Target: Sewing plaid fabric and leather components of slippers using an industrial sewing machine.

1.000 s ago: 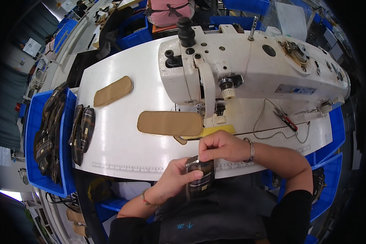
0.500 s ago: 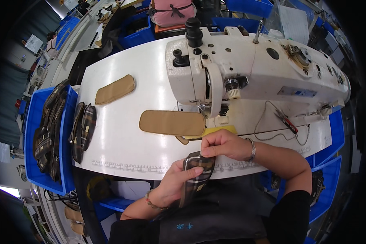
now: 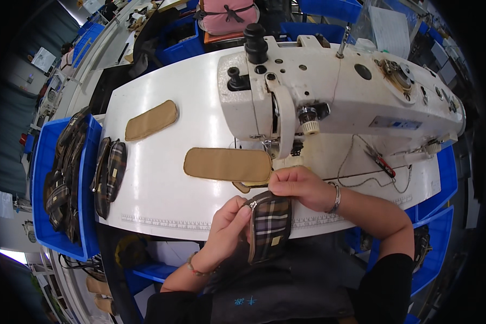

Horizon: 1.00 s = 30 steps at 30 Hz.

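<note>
A plaid zip pouch (image 3: 270, 227) hangs between my hands at the table's front edge. My left hand (image 3: 229, 221) grips its left side, thumb by the metal zipper pull. My right hand (image 3: 302, 186) pinches the pouch's upper right end. Just above them lies a tan oval panel (image 3: 227, 163) below the sewing machine (image 3: 329, 92); another small tan piece is partly hidden beneath it. A second tan panel (image 3: 151, 119) lies at the back left. More plaid pouches (image 3: 113, 173) lie at the table's left side.
A blue bin (image 3: 92, 210) of plaid pouches stands beside the white table (image 3: 162, 200) on the left. Scissors (image 3: 383, 164) and a cord lie under the machine arm. Other blue bins (image 3: 437, 243) are at the right. A pink bundle (image 3: 227, 19) sits beyond the table.
My hands have lifted the pouch toward the machine and turned it, so more of its plaid face shows. My right hand moved slightly up; my left shifted to the zipper's left end.
</note>
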Each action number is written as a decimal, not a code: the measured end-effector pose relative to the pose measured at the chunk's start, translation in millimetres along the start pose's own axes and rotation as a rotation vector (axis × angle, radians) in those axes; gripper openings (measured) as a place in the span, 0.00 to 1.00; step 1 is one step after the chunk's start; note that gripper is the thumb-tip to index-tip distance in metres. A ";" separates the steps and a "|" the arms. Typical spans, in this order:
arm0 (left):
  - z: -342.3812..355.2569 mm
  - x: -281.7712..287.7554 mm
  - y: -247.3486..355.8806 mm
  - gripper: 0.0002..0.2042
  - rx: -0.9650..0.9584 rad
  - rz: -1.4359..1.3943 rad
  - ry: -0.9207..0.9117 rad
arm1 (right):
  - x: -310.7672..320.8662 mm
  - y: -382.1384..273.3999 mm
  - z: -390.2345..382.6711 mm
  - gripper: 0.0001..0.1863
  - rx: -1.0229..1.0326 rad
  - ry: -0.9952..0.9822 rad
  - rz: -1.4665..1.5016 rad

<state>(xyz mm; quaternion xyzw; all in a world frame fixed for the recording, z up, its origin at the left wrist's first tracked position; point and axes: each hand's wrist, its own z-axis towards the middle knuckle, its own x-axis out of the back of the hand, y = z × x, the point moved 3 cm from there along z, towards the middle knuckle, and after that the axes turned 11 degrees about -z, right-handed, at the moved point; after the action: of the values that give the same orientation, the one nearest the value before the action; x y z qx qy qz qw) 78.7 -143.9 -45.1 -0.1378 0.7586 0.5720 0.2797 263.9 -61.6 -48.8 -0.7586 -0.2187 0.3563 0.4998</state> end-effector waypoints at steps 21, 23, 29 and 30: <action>-1.9 10.2 7.1 0.11 0.070 0.230 0.142 | -11.5 -6.0 -6.9 0.11 -0.006 -0.113 -0.267; -2.8 4.7 4.6 0.10 0.004 0.194 0.135 | -10.5 -5.9 -6.0 0.07 -0.086 -0.122 -0.248; -7.4 -1.5 2.0 0.06 0.184 0.094 0.043 | -13.1 5.2 -7.0 0.08 0.082 -0.171 -0.130; -7.0 -2.1 1.2 0.06 0.222 0.009 0.062 | -13.6 5.4 -7.1 0.07 0.092 -0.190 -0.107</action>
<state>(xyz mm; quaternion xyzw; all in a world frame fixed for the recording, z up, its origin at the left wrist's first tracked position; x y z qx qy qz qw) 77.9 -150.4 -41.6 -0.1199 0.8263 0.4812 0.2672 260.3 -77.4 -47.6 -0.6850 -0.2889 0.4090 0.5293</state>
